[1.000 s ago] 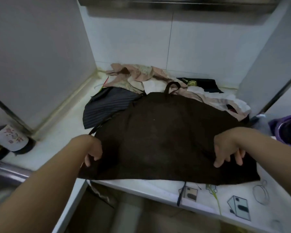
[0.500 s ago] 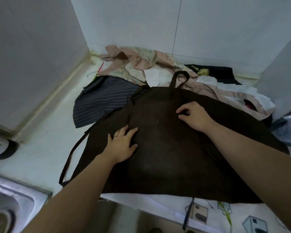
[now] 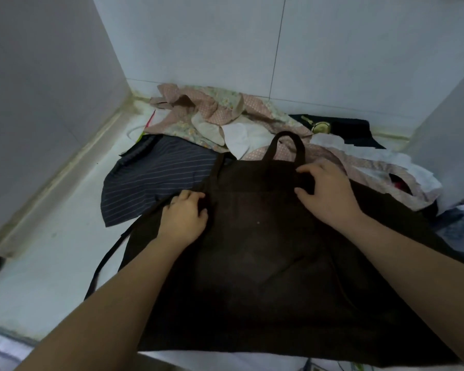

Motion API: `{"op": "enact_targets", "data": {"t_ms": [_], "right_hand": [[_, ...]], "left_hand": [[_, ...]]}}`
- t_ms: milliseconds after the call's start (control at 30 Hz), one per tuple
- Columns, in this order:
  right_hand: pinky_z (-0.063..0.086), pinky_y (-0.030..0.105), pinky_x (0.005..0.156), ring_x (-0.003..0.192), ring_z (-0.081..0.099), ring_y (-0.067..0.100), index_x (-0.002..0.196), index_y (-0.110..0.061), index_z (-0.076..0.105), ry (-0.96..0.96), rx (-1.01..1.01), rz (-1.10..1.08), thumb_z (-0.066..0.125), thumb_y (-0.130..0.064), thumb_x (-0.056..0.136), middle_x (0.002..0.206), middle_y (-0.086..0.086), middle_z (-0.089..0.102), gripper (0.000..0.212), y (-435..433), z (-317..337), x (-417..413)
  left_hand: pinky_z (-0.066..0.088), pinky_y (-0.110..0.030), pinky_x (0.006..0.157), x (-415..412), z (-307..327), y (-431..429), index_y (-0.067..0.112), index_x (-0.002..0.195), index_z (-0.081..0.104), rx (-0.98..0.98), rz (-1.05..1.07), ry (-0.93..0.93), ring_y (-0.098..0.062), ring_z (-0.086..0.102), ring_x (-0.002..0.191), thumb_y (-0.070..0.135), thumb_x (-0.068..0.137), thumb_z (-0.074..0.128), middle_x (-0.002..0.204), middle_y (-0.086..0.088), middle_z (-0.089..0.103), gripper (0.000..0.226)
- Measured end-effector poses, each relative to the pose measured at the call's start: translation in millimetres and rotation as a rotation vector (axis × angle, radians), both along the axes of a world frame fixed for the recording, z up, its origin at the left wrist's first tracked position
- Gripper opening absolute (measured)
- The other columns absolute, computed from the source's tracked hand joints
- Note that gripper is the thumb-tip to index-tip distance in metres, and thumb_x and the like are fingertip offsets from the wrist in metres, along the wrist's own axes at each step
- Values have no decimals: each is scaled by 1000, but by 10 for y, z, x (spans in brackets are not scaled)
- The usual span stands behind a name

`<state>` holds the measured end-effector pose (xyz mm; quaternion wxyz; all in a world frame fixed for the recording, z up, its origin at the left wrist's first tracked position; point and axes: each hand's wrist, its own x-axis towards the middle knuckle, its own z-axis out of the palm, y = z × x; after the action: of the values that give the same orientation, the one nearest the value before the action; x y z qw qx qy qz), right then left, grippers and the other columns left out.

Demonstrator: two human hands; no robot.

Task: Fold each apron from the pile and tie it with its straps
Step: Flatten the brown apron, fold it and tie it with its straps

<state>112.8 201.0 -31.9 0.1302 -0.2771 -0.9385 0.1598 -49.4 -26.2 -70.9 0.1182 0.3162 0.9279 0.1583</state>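
Note:
A dark brown apron [image 3: 265,263] lies spread flat on the white counter [image 3: 54,263], bib pointing away from me. Its neck loop [image 3: 287,143] rests on the pile behind, and one waist strap [image 3: 105,263] trails off to the left. My left hand [image 3: 184,214] grips the apron's upper left edge where the strap runs down, fingers curled over the cloth. My right hand [image 3: 328,192] sits on the top of the bib just below the neck loop, thumb and bent fingers pinching the fabric.
The pile at the back holds a navy striped apron [image 3: 156,178], a pink floral one [image 3: 212,111], white cloth [image 3: 241,137] and a black piece with a gold emblem [image 3: 340,128]. Tiled walls close in left, back and right. A sink rim [image 3: 0,346] is at the lower left.
Both hands left the apron's near hem and moved up its surface to the bib: the left to the upper left edge, the right to just below the neck loop. The view tilted down.

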Motion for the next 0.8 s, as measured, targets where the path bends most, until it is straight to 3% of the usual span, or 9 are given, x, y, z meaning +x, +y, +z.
{"op": "enact_targets", "data": {"t_ms": [100,200,267,333,433,533,633,733,800], "right_hand": [[39,42,103,125,46,29,140,-12,39,-105,-150,-38,67,-36,84,137,12,48,68,223,3,-342],[34,44,109,133,37,30,148,-13,24,-180,-392,-43,70,-44,79,147,10,39,89,408,-15,-557],[32,46,110,135,35,30,148,-18,23,-171,-450,-6,72,-43,77,147,9,38,89,487,-6,-639],[34,48,107,131,38,30,143,-23,34,-184,-296,75,70,-42,77,141,9,44,78,513,7,-691],[31,48,105,123,39,30,125,-26,53,-236,-59,184,66,-44,79,128,8,47,51,471,53,-743],[24,49,109,127,33,28,117,-31,59,-319,-25,221,65,-44,80,130,5,41,40,424,95,-740],[25,46,108,122,36,25,91,-35,63,-247,-34,265,65,-35,79,124,1,46,12,389,134,-704],[37,38,90,98,51,21,63,-41,48,-81,-59,295,53,-45,68,95,-5,58,8,342,219,-656],[38,35,79,80,52,17,60,-41,46,-23,-85,304,48,-46,63,74,-10,55,7,346,268,-615]], "left_hand": [[35,-45,105,-245,28,254,13,140,43,-15,-22,26,-28,40,128,21,97,48,142,-9,41,44],[42,-37,97,-452,59,460,3,128,55,61,6,-129,-31,50,117,6,94,45,133,-17,49,36],[47,-33,85,-549,111,556,2,112,64,81,15,-273,-30,58,104,0,91,43,117,-17,61,30],[49,-30,82,-606,190,627,9,100,69,125,15,-444,-24,63,96,-2,90,43,105,-10,68,30],[51,-35,92,-618,291,675,18,98,70,262,79,-792,-22,66,97,-5,90,36,105,-9,70,42],[49,-34,94,-557,345,691,13,110,67,323,105,-1070,-26,63,104,-7,87,29,114,-12,67,49],[48,-32,87,-523,397,667,13,100,71,296,62,-1223,-26,61,93,4,86,28,105,-12,67,46],[42,-40,87,-585,471,580,13,95,71,199,-19,-1115,-31,53,92,28,71,48,106,-15,61,37],[44,-38,91,-674,566,498,12,96,67,46,-110,-852,-29,59,94,27,69,59,106,-10,65,32]]}}
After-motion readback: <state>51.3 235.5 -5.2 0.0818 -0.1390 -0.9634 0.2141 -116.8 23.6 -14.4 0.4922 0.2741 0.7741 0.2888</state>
